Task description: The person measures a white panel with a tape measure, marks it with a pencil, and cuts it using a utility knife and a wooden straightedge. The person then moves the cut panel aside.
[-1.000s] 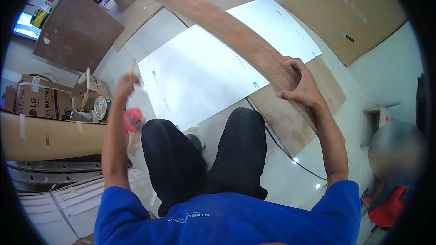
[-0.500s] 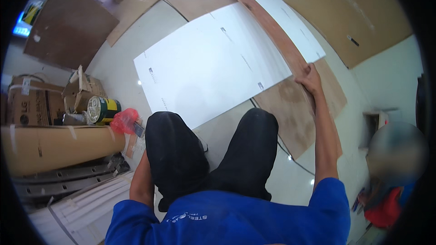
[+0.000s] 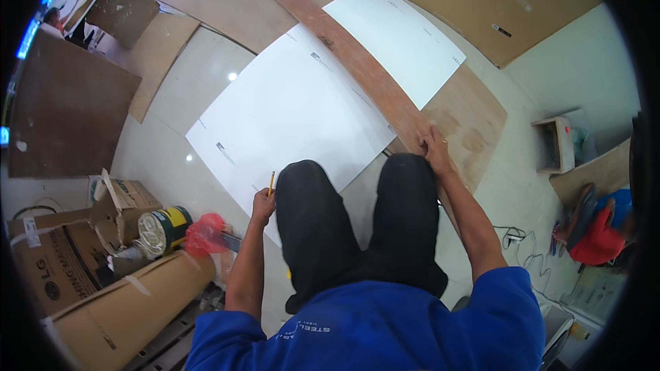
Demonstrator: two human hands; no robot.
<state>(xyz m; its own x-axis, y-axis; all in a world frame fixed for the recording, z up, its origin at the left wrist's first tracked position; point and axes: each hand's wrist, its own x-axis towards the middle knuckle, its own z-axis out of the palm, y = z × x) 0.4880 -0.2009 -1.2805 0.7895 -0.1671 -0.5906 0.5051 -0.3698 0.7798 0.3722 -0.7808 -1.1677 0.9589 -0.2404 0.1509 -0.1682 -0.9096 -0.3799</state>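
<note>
A long reddish-brown wooden plank [image 3: 368, 72] lies diagonally across a white printed sheet [image 3: 295, 113], with a second white part [image 3: 402, 41] showing beyond it. My right hand [image 3: 436, 151] holds the plank's near end, beside my right knee. Outside my left knee, my left hand [image 3: 263, 205] is closed around a yellow pencil [image 3: 271, 180] that points upward. Under the sheet's right side, a brown board [image 3: 474, 110] rests on the tiled floor.
Left stand an open carton [image 3: 124, 209], a green-and-yellow can [image 3: 163, 229], a red plastic bag [image 3: 205, 235] and a long wrapped roll [image 3: 130, 309]. Dark panels [image 3: 72, 110] lean behind them. A large cardboard sheet [image 3: 495, 0] stands far right. Cables [image 3: 529, 254] trail at right, near a person in red [image 3: 597, 237].
My left hand has come up from behind my left knee, showing the pencil. The plank's near end and my right hand have come closer to my right knee. The view has shifted.
</note>
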